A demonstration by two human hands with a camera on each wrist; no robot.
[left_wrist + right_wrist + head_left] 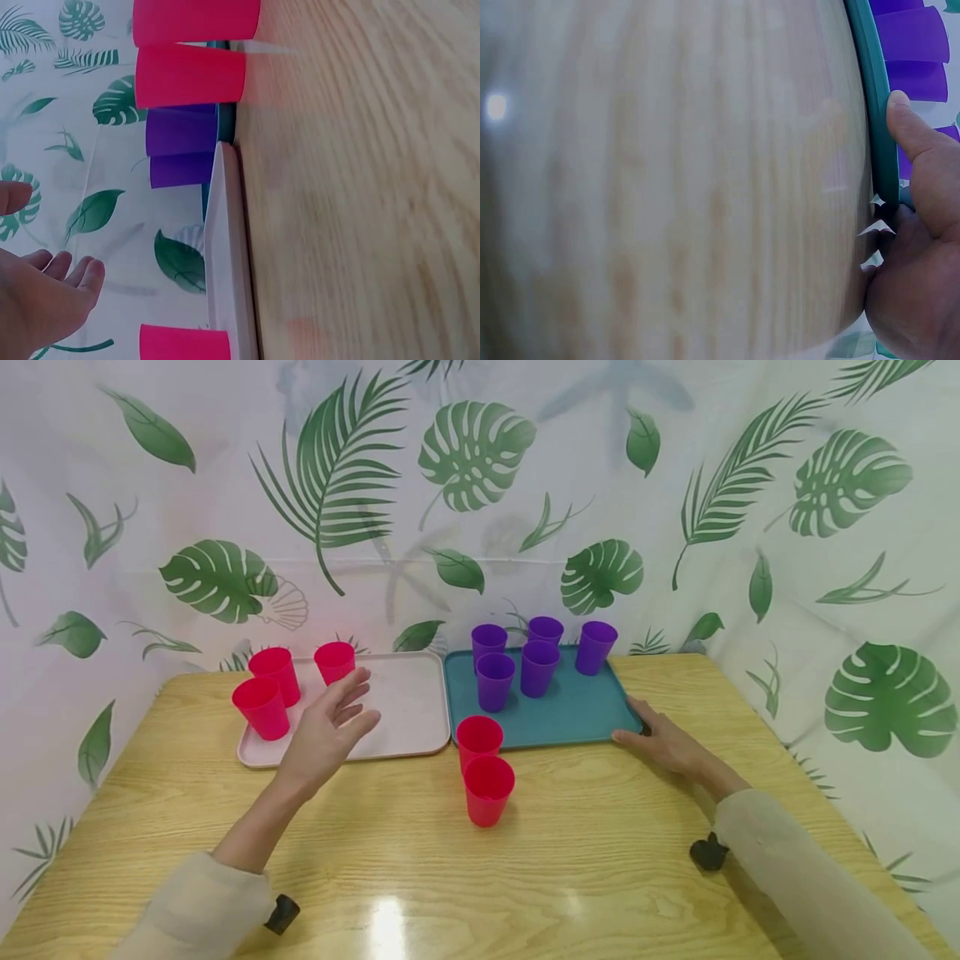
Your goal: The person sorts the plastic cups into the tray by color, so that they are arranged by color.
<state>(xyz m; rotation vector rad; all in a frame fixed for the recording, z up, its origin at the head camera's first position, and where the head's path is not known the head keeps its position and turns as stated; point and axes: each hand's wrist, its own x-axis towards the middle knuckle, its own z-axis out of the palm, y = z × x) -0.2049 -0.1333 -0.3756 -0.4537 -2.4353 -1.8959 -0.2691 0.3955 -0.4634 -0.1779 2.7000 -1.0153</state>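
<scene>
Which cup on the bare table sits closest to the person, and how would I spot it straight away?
Start at the wooden table and find the seam where the pink tray meets the teal tray. Just in front of it two red cups stand on bare wood. The nearer red cup is the one, closer to the person than the farther red cup.

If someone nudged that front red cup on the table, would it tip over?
Probably easily: the red cup looks like thin, light plastic, standing upright on a base narrower than its mouth. The wooden table shines, so a low push might instead slide it. It seems unlikely to break.
</scene>
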